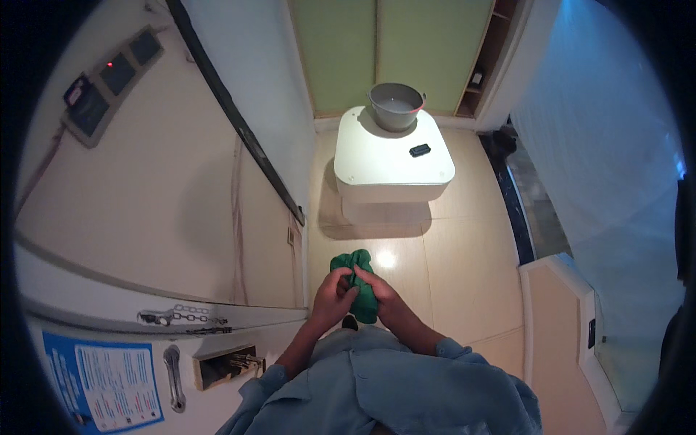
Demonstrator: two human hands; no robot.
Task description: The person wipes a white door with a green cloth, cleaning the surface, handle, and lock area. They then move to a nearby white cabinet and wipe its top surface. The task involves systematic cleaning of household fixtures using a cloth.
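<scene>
A bunched green cloth (365, 305) hangs in front of my waist, above the tiled floor. My left hand (330, 300) pinches it from the left with bent fingers. From the other side my right hand (385, 294) grips it, its thumb and fingers close to the left hand's. Folds of the cloth stick out above and below both hands. Ahead of me, apart from my hands, a low white table (380, 163) carries a grey bucket (396, 117) near its far edge. A small black object (420, 150) lies on the tabletop, too small to identify.
Green sliding panels (337, 60) stand behind the table. To my left are a wall with switches (117, 73), a door chain (190, 315) and a metal door handle (174, 379). A translucent plastic sheet (592, 136) hangs at the right, above a pale angular ledge (560, 315).
</scene>
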